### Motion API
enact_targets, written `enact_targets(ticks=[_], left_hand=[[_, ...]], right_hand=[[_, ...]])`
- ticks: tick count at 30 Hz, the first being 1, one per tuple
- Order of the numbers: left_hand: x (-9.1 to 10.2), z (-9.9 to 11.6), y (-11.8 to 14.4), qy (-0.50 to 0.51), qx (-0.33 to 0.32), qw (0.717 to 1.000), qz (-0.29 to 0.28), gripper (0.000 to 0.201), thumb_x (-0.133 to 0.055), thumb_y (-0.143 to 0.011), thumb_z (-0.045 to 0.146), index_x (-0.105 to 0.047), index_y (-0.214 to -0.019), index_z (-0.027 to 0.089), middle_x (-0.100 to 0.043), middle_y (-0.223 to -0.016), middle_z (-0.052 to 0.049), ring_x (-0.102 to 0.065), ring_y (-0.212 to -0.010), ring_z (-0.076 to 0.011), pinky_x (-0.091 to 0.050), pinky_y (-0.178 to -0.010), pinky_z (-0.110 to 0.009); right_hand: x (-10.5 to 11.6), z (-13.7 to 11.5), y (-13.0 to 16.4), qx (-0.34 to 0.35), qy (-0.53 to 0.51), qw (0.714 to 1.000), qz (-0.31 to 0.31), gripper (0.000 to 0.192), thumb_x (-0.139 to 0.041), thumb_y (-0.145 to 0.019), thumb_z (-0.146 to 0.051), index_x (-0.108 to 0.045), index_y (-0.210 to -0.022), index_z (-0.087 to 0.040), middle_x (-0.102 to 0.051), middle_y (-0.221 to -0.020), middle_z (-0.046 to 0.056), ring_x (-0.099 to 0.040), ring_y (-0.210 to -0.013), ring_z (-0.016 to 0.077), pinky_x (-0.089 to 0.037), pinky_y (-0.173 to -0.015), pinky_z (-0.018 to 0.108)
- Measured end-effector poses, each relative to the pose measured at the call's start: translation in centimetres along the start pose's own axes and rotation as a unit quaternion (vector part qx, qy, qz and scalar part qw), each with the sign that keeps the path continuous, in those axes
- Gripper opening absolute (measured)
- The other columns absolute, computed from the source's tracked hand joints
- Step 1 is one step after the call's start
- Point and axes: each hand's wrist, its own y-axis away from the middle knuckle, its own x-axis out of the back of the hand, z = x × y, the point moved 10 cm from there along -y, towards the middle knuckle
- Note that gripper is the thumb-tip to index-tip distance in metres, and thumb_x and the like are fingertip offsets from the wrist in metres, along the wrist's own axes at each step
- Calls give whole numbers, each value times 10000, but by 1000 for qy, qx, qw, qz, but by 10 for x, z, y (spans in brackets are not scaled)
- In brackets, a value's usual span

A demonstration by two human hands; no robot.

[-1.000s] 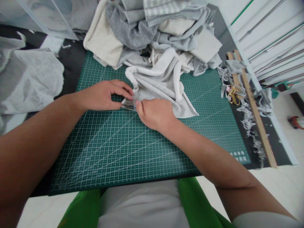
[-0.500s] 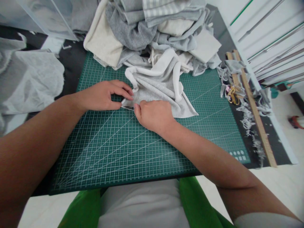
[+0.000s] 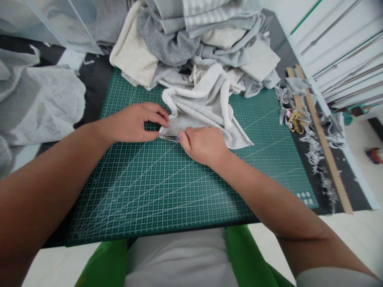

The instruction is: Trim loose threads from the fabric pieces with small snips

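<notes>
A light grey cloth piece (image 3: 206, 109) with thick white rolled edges lies crumpled on the green cutting mat (image 3: 143, 187). At its near left corner, my left hand (image 3: 134, 121) rests with thumb and fingers apart, fingertips touching the fabric. My right hand (image 3: 205, 145) is closed around small metal snips (image 3: 169, 138); their narrow blades point left along the cloth's near edge, towards my left thumb. The handle is mostly hidden inside my fist.
Behind the cloth rises a heap of grey and cream fabrics (image 3: 170, 44). More grey fabric (image 3: 50, 103) lies at the left, near a clear plastic bin (image 3: 60, 20). On the right are gold-handled scissors (image 3: 295, 121), a wooden ruler (image 3: 327, 149) and fabric scraps (image 3: 314, 151).
My right hand has drawn slightly to the right, away from my left hand, and more of the snips' blades shows. The whole view has shifted a little.
</notes>
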Motion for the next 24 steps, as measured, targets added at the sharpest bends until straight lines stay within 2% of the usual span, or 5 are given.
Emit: enact_targets(ticks=[6, 12, 15, 18, 24], left_hand=[[-7, 28, -3, -52, -70, 996, 27, 206, -608, -889, 295, -761, -1010, 227, -693, -1143, -102, -655, -1059, -244, -544, -946, -412], [-30, 64, -5, -137, -137, 981, -11, 239, -550, -949, 273, -766, -1032, 215, -702, -1149, -98, -643, -1013, -254, -536, -911, -448], [-40, 76, -6, -188, -142, 971, -28, 250, -529, -968, 269, -765, -1005, 194, -684, -1207, -103, -617, -1115, -286, -519, -954, -463], [-43, 91, -5, -211, -159, 964, -15, 247, -517, -976, 253, -749, -992, 168, -643, -1320, -117, -576, -1237, -320, -509, -989, -479], [-54, 100, -4, -155, -165, 974, -25, 399, -527, -991, 255, -560, -1378, 167, -591, -1443, -109, -496, -1382, -291, -435, -1134, -479]], right_hand=[[-3, 17, 8, 45, 17, 999, -1, 620, -232, -1040, -481, -754, -923, -167, -764, -783, 101, -639, -660, 224, -204, -569, 338], [-12, 58, 25, 93, 46, 994, -33, 609, -257, -1013, -491, -745, -856, -160, -713, -689, 100, -561, -602, 205, -154, -576, 348], [-13, 79, 33, 108, 33, 993, -41, 593, -276, -999, -473, -731, -788, -155, -682, -648, 98, -519, -576, 189, -169, -581, 348], [-11, 86, 36, 118, 22, 992, -43, 586, -285, -1001, -473, -734, -793, -157, -672, -640, 90, -499, -576, 181, -181, -591, 343], [-7, 82, 32, 128, 22, 991, -42, 588, -294, -1008, -479, -743, -813, -154, -674, -636, 82, -491, -567, 175, -179, -598, 341]])
